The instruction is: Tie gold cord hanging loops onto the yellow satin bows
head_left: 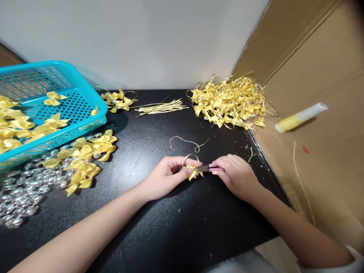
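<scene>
My left hand (167, 176) pinches a small yellow ribbon bow (195, 172) with a gold cord loop (190, 157) standing up from it. My right hand (234, 174) grips a thin dark tool (205, 167), likely tweezers, whose tip touches the bow. Both hands rest on the black table (159, 220) near its middle. A loose gold cord (187, 142) lies just beyond the hands.
A teal basket (71, 102) with yellow bows stands at the left. Loose bows (82, 155) and silver beads (22, 193) lie in front of it. Cut gold cords (160, 107) and a heap of finished bows (230, 101) are at the back. A yellow glue stick (300, 117) lies on cardboard at the right.
</scene>
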The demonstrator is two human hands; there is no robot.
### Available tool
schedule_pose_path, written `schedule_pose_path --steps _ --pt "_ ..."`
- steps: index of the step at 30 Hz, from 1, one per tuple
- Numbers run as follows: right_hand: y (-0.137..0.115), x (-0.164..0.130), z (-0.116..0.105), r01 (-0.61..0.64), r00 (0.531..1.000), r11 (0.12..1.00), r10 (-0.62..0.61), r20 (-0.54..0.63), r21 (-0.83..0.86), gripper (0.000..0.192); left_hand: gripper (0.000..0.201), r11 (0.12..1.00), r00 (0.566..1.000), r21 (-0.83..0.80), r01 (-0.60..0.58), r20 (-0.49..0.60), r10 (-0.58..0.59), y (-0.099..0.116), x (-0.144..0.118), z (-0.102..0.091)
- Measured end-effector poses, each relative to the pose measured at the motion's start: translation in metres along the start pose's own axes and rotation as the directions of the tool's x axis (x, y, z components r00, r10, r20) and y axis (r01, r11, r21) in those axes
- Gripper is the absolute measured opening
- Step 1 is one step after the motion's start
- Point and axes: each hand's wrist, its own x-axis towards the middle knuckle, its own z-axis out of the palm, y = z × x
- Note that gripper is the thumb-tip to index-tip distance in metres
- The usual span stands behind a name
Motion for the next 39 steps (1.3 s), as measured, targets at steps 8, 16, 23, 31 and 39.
schedule_pose_path --steps 8,16,23,31,39 --pt "0.006 -0.001 -0.004 -0.120 0.990 0.990 0.125 -0.058 0.080 0.022 0.024 0.999 1.000 -0.041 0.016 -0.006 -0.016 -0.001 -0.001 0.000" --pt "0.062 -0.044 -0.035 -0.637 0.708 0.739 0.673 -0.215 0.218 0.028 0.024 0.998 0.998 -0.016 -0.053 -0.036 0.053 -0.004 0.001 0.001" --pt "-0.007 -0.011 -0.010 -0.217 0.965 0.865 0.261 -0.037 0.453 0.014 0.029 0.987 0.995 0.130 -0.093 -0.035 0.099 -0.010 0.001 0.004" --pt "-0.013 0.016 0.020 0.081 0.982 0.945 -0.022 -0.185 0.318 0.019 0.033 0.981 0.992 0.159 -0.113 -0.036 0.120 -0.013 0.001 0.003" --pt "-0.017 0.013 0.010 -0.046 0.950 0.933 0.151 -0.274 0.357 0.013 0.029 0.992 0.994 0.069 -0.103 -0.022 0.105 -0.014 0.003 0.003"
